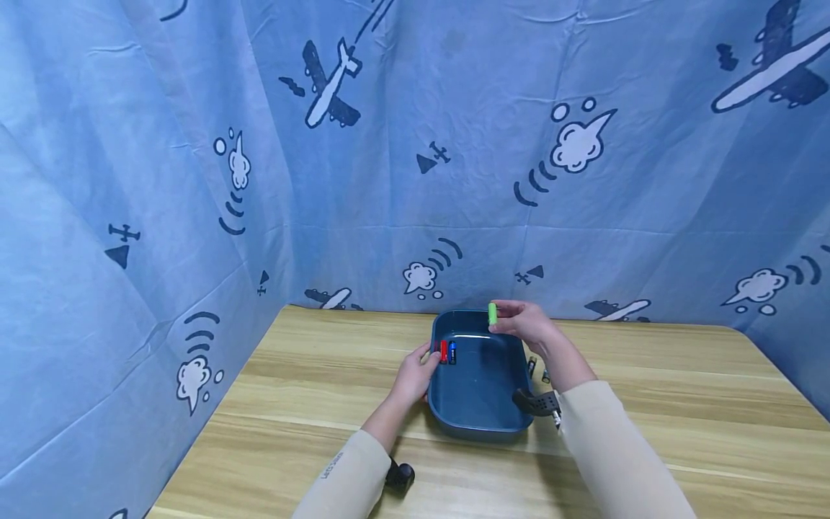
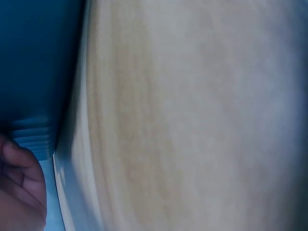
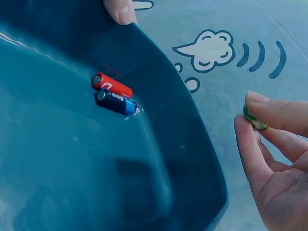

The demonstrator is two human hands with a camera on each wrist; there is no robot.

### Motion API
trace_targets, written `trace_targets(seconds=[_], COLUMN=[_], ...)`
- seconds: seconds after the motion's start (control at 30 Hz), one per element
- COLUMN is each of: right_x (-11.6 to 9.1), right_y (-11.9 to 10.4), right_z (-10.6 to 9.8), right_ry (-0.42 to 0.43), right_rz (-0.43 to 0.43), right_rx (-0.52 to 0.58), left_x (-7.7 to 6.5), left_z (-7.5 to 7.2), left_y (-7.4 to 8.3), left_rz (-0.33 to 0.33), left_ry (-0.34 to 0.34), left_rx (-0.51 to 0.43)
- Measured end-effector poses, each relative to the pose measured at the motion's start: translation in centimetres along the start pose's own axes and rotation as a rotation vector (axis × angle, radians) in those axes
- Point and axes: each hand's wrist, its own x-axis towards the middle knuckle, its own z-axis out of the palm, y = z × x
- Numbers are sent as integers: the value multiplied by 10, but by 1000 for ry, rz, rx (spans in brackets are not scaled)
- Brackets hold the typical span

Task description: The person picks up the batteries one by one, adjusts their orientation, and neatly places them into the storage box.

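Observation:
A dark blue rectangular tray (image 1: pixel 476 389) stands on the table. My left hand (image 1: pixel 410 378) grips its left wall, thumb over the rim; in the left wrist view only part of this hand (image 2: pixel 21 180) shows beside the tray's outer side. Thumb and fingers of my right hand (image 1: pixel 530 323) pinch a green battery (image 1: pixel 492 314) above the tray's far right corner. The right wrist view shows the green battery (image 3: pixel 253 118) nearly end-on. Inside the tray, a red battery (image 3: pixel 113 85) and a blue-and-black battery (image 3: pixel 116 102) lie side by side near the left wall.
To the tray's right, partly behind my right forearm, a dark battery (image 1: pixel 532 366) and another battery (image 1: pixel 546 375) lie on the wooden table (image 1: pixel 668 404). A blue curtain (image 1: pixel 363 202) with printed planes hangs behind the table's far edge and along the left.

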Motion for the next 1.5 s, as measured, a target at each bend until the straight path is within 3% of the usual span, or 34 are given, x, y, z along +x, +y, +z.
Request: trace_targets(seconds=[0.47,0.93,1.5], right_x=[3,11,16], right_y=[6,15,30], right_z=[13,30,49], right_ry=[21,7,15], right_rz=[51,35,122], right_rx=[60,80,85], left_x=[0,1,1], left_z=[0,0,-1], left_y=[-4,-7,-4], left_rz=[-10,-11,-8], left_ry=[-8,-12,-8], left_rx=[-14,-23,-2])
